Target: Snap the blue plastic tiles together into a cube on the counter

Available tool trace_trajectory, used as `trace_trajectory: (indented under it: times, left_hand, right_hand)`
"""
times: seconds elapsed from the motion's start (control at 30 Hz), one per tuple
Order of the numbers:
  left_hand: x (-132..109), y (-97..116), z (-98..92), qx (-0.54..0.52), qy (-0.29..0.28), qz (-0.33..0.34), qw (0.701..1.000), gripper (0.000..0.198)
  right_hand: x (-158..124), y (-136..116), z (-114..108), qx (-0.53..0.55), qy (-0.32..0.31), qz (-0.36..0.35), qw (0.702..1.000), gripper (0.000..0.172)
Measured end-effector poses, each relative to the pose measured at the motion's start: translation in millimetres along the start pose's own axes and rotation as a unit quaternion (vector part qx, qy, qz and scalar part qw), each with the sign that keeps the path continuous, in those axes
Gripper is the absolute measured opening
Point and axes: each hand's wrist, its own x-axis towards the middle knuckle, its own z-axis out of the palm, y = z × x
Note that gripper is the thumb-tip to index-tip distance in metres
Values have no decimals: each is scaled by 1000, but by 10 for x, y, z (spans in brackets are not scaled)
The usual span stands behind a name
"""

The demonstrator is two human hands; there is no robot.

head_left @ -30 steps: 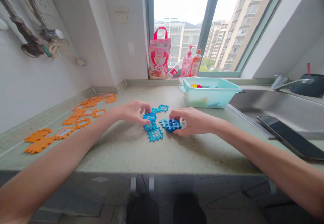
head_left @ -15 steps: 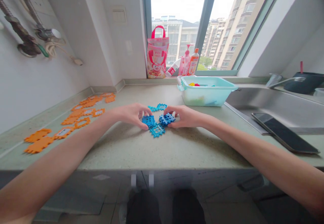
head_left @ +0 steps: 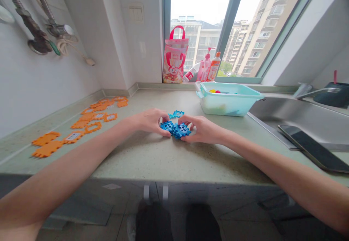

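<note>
A left hand (head_left: 154, 121) pinches blue tiles (head_left: 167, 126) and a right hand (head_left: 202, 129) grips a blue stack (head_left: 180, 131), the two bunches meeting between the hands over the surface (head_left: 163, 161). More blue pieces (head_left: 178, 114) lie just beyond them, orange pieces (head_left: 49, 148) left of the left hand, a tub (head_left: 231, 104) beyond the right.

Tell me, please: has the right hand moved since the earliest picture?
Yes. The right hand has shifted slightly left, away from the stainless-steel sink.
</note>
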Motion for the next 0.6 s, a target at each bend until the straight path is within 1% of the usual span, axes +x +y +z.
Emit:
trace_trajectory:
  times: [0.1, 0.23, 0.33, 0.4, 0.5, 0.6]
  left_hand:
    - [2, -12, -38, 2, -14, -8, 1000, 54]
    - [-53, -65, -119, -3, -39, -28, 999, 48]
    - [-108, -114, -162, -19, -39, -35, 998, 46]
    - [-126, -141, -173, -27, -37, -42, 998, 49]
    - [-129, -175, -180, -44, -47, -52, 997, 60]
    - [-123, -220, -194, -75, -68, -58, 993, 68]
  right_hand:
    - [-18, -11, -1, -5, -1, 9, 1000, 41]
    - [-28, -17, -12, -17, -6, 11, 1000, 39]
    - [-33, -5, -17, -13, -10, 7, 1000, 39]
    - [-37, 13, -30, 17, -14, 14, 1000, 39]
    - [-40, 37, -62, 63, -4, 38, 997, 38]
    - [-40, 38, -78, 32, 27, 47, 998, 37]
